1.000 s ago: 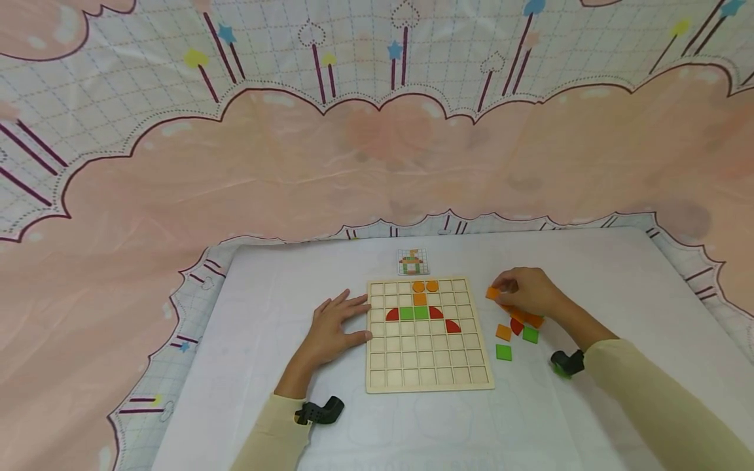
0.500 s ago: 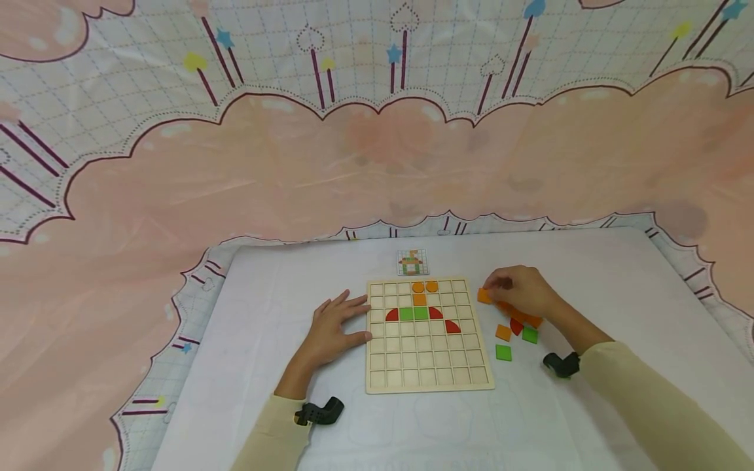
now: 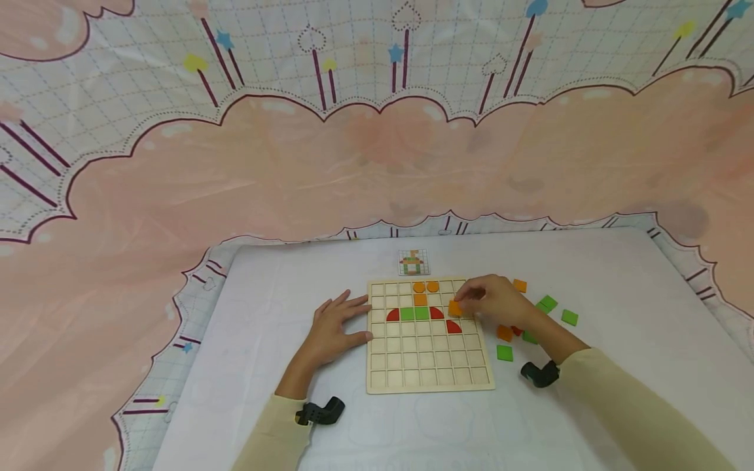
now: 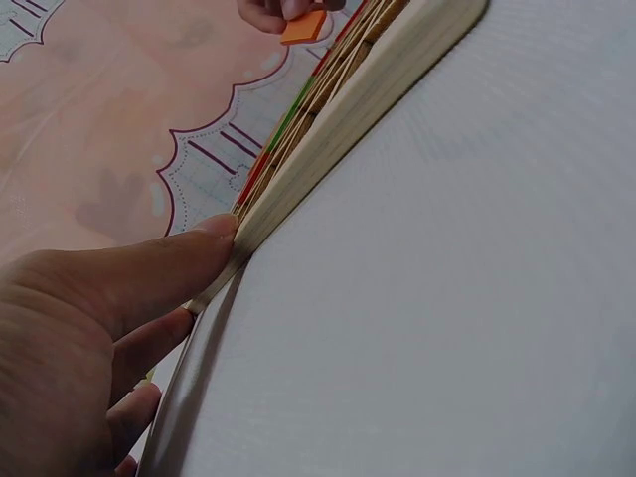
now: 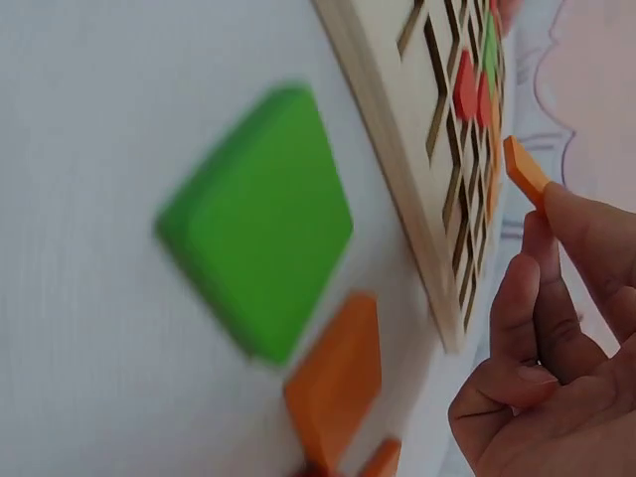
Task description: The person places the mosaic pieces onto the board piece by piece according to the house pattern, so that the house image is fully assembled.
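Note:
My left hand (image 3: 331,335) rests at the left edge of a wooden grid board (image 3: 410,361), its fingers spread and the thumb (image 4: 204,243) touching the rim in the left wrist view. Between thumb and fingertips, my right hand (image 3: 495,301) pinches an orange square tile (image 3: 454,309) over the board's right side; this orange tile (image 5: 525,171) is tilted in the right wrist view. Set in the board are two orange round pieces (image 3: 426,287), an orange square (image 3: 420,299), two green squares (image 3: 414,314) and red quarter-circles (image 3: 453,326).
A small pattern card (image 3: 414,262) lies behind the board. To the right, loose tiles are scattered on the white cloth: a green one (image 3: 504,353) near the board corner, an orange one (image 3: 504,333), and several others partly under the right forearm.
My right hand has moved left from the loose tiles to above the board, carrying an orange square tile. Tiles it covered before now show. The left hand stays in place.

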Demonstrator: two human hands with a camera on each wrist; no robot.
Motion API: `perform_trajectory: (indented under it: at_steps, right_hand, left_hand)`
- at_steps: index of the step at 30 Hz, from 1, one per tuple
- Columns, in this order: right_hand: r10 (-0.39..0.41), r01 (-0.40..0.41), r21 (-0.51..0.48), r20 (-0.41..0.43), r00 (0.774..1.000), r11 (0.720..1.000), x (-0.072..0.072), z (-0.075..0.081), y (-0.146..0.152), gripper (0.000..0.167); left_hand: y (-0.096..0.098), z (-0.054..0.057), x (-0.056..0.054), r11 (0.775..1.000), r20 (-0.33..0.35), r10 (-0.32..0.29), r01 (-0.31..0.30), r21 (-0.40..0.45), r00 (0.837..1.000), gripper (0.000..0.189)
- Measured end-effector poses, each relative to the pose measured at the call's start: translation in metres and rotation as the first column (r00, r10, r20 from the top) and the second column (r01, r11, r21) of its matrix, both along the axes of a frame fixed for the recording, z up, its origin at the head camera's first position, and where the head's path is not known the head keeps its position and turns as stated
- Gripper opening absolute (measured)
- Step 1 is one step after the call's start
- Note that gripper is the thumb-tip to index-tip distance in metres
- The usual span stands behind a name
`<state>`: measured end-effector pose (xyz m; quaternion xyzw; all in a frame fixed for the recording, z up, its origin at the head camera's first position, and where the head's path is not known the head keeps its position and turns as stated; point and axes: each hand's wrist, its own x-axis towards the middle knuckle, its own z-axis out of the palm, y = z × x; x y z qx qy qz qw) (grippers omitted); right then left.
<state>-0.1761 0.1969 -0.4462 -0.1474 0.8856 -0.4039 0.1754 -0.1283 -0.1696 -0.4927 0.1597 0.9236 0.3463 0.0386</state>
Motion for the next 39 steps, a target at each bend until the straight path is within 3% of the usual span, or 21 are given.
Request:
perform_trajectory:
  at_steps: [4, 10, 18, 29, 39]
  right_hand:
    - [0.033, -0.032, -0.04, 0.031, 0.999, 0.999, 0.005, -0.003, -0.008, 0.008]
    - [0.08, -0.08, -0.059, -0.01, 0.997, 0.995, 0.01, -0.008, -0.017, 0.007]
    - [0.081, -0.081, -0.003, 0.018, 0.997, 0.997, 0.016, -0.007, -0.024, 0.008]
    - [0.126, -0.125, 0.068, -0.01, 0.992, 0.99, 0.019, -0.013, -0.027, 0.002]
    - [0.168, -0.163, 0.091, -0.052, 0.984, 0.982, 0.021, -0.013, -0.028, 0.008]
  left_hand:
    - [0.002, 0.0, 0.002, 1.0, 0.004, 0.0, 0.0, -0.002, 1.0, 0.058]
    - [0.004, 0.001, 0.004, 1.0, 0.025, 0.004, -0.003, -0.016, 1.0, 0.06]
    - [0.007, 0.0, 0.008, 1.0, 0.0, 0.005, -0.005, -0.003, 1.0, 0.058]
    - [0.009, 0.003, 0.012, 1.0, 0.023, 0.012, -0.012, -0.006, 1.0, 0.057]
    - [0.01, 0.002, 0.016, 1.0, 0.014, 0.017, -0.017, -0.013, 1.0, 0.058]
